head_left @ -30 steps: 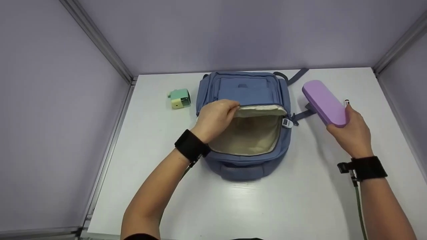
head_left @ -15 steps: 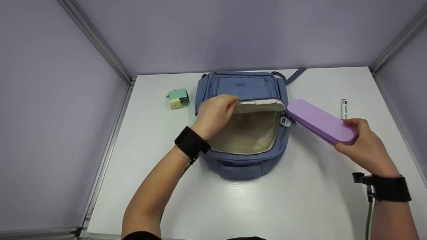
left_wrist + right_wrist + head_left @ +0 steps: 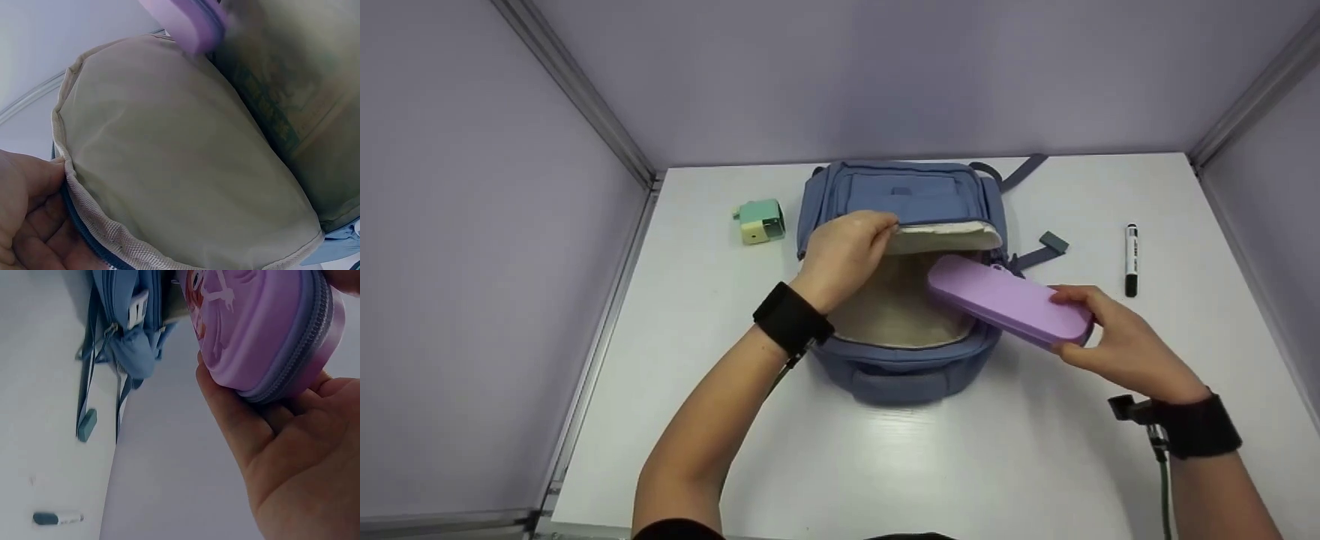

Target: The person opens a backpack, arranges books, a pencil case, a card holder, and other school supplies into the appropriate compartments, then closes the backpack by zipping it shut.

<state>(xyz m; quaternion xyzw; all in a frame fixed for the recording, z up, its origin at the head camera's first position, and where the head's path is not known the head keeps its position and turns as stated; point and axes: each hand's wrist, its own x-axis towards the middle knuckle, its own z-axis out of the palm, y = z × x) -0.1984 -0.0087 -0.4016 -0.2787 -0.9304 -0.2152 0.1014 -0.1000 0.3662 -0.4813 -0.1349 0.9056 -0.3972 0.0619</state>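
Observation:
A blue backpack [image 3: 907,379] lies on the white table with its main compartment unzipped, showing a beige lining. My left hand [image 3: 844,259] pinches the edge of its flap [image 3: 180,152] and holds it raised. In my right hand [image 3: 1125,345] I grip one end of a purple zippered pencil case [image 3: 1005,296], thumb on one side and fingers on the other. The case's far end overlaps the right side of the bag's opening. In the right wrist view the pencil case [image 3: 253,332] shows a raised picture on its underside and a zipper around its edge.
A green and yellow pencil sharpener [image 3: 760,222] stands left of the bag. To the right lies a black-and-white marker [image 3: 1131,261]. A strap with a dark green end piece [image 3: 1054,242] sticks out beside the bag. Grey panels [image 3: 855,82] enclose the table.
My right hand has brought the pencil case down and leftward, from beyond the bag's right side to over its opening. The left hand has lifted the flap slightly. The marker now shows fully.

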